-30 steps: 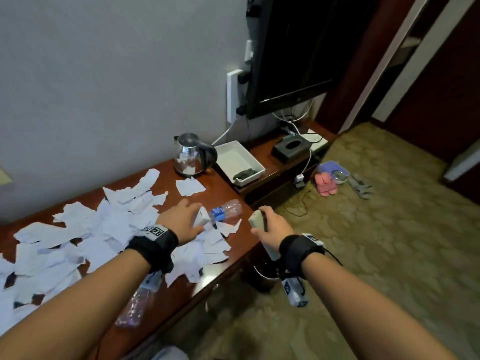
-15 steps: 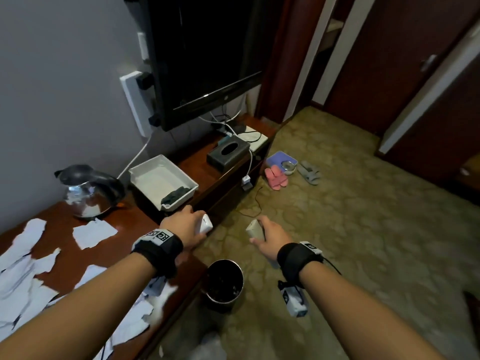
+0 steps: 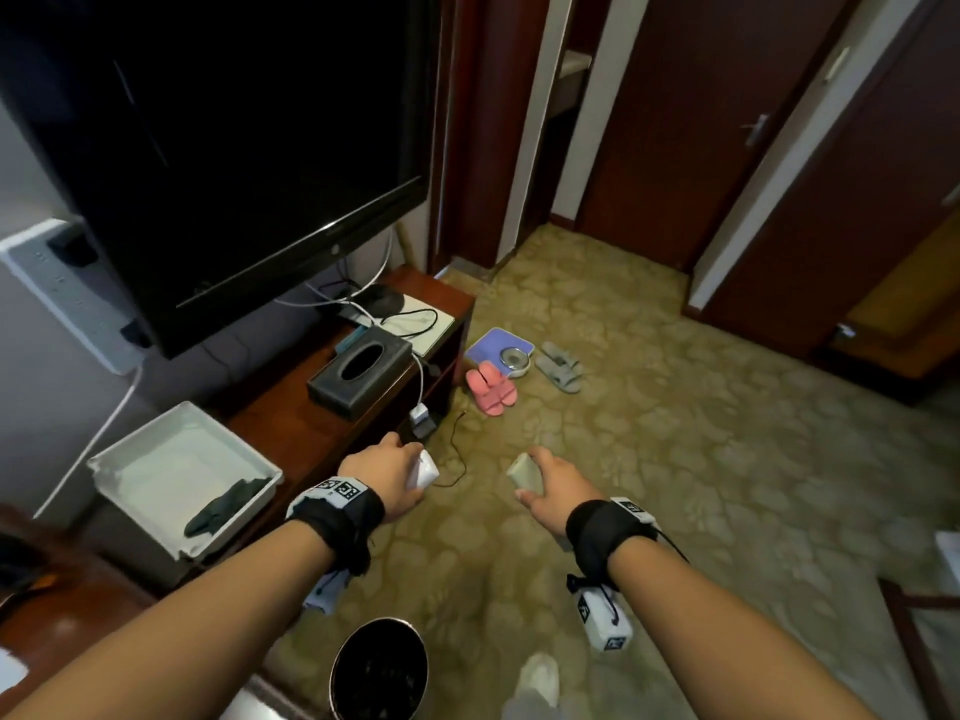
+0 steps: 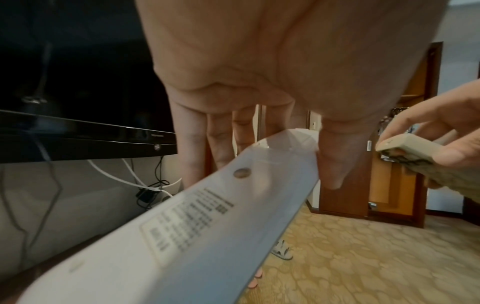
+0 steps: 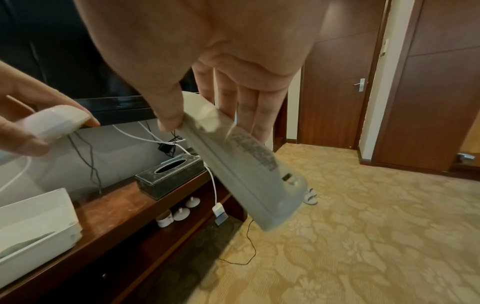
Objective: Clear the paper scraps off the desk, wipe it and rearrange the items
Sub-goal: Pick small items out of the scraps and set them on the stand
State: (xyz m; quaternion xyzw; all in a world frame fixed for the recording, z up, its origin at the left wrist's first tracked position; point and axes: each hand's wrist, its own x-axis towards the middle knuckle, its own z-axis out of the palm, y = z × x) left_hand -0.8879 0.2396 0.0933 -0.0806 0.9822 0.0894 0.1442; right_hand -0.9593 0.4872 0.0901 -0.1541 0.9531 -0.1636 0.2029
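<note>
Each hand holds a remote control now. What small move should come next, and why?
Probably lower the left hand and lay its white remote on the cabinet wood between the tray and the tissue box. Both hands grip remotes in the air, the right hand a beige remote over the carpet, and the left is nearer that wood.

On the low desk (image 3: 280, 428), bare wood lies open between the white tray (image 3: 171, 459) and the black tissue box (image 3: 387, 368). The television (image 3: 234, 148) overhangs the back edge. Cables (image 3: 358, 304) clutter the far right corner, and one white cable (image 3: 420, 379) drops over the front edge. A black bin (image 3: 340, 662) stands on the carpet (image 3: 675, 485) near the front edge.
</note>
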